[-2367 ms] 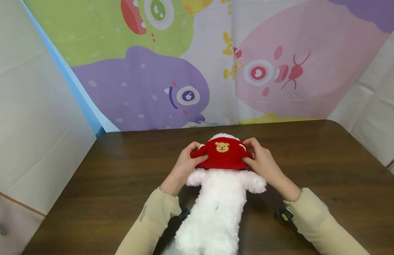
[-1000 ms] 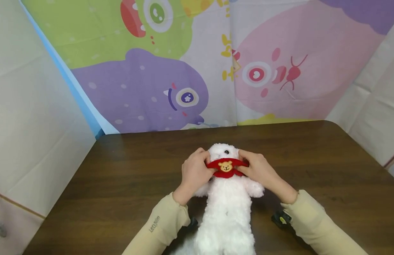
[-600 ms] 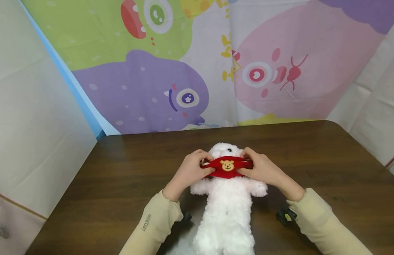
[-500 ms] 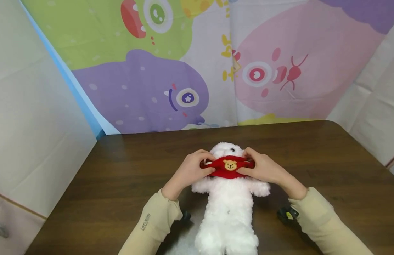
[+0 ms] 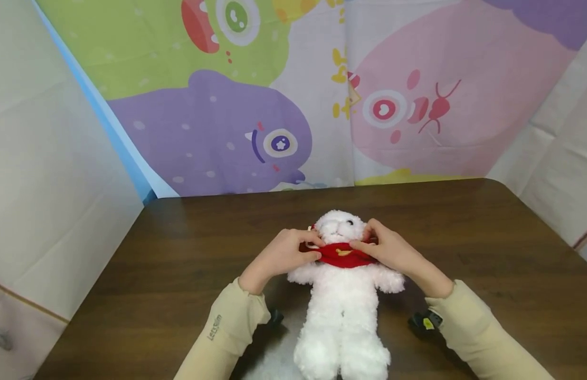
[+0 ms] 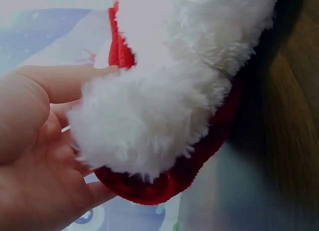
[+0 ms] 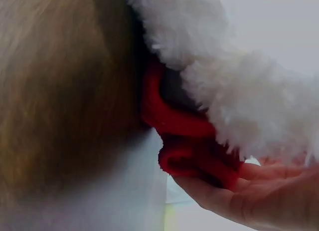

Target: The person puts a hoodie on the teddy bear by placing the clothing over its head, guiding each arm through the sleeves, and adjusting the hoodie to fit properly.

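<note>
A white plush toy (image 5: 343, 301) lies on its back, head toward the far side, one black eye showing. Bunched round its neck is a small red doll garment (image 5: 346, 259); its tan bear patch (image 5: 343, 252) is folded and only partly visible. My left hand (image 5: 284, 256) pinches the garment's left side, thumb in front. On the other side my right hand (image 5: 395, 253) grips the right edge beside the toy's cheek. In the left wrist view, red cloth (image 6: 149, 188) hangs below the plush arm near my fingers. The right wrist view has folded red cloth (image 7: 199, 158) against my fingers.
Under the toy is a dark brown wooden table (image 5: 203, 237). A cartoon-printed curtain (image 5: 322, 116) rises behind its far edge, and pale panels (image 5: 51, 132) stand at both sides. Black wrist straps (image 5: 424, 321) show at the sleeve cuffs.
The red garment has come down from over the toy's head to its neck, uncovering the face. The bear patch, flat earlier, is now folded. Both hands have kept hold of the sides.
</note>
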Available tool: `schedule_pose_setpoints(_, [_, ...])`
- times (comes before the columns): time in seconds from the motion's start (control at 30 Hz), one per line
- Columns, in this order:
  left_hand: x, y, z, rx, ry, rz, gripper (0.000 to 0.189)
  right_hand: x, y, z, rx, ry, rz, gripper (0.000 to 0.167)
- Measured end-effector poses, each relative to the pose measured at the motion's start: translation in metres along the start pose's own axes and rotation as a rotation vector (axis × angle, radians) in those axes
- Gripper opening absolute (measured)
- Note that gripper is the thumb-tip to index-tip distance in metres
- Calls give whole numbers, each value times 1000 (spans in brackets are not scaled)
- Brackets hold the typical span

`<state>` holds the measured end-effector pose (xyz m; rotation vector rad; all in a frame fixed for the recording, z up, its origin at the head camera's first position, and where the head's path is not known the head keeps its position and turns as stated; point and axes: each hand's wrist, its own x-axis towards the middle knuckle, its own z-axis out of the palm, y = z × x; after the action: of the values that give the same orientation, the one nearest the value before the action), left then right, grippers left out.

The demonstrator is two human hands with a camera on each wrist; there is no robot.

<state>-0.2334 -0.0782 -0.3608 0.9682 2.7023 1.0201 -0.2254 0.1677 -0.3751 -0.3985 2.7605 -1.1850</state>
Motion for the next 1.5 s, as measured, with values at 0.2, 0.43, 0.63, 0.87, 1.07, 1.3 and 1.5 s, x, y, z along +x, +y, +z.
schedule_pose_setpoints(0.2, [3,-13,-1,-134,-16,-30,19,1,2,-1,58,-61,-45,35])
schedule_pose_setpoints(0.43, [7,-31,12,-457,155,-239,26,2,10,0,318,-153,65,69])
schedule_pose_setpoints(0.63, [6,-33,13,-544,108,-238,41,2,9,-3,403,-163,104,83])
schedule_pose_setpoints(0.87, [5,-33,4,-713,11,50,54,5,7,-5,507,-163,125,89])
schedule_pose_setpoints(1.07, [6,-35,9,-530,86,58,48,4,5,1,558,-146,69,79])
schedule_pose_setpoints(1.3, [8,-32,16,-279,319,0,26,4,3,8,583,-63,26,66])
schedule_pose_setpoints(1.5, [9,-28,19,-189,482,-59,17,3,-2,12,584,28,14,66])
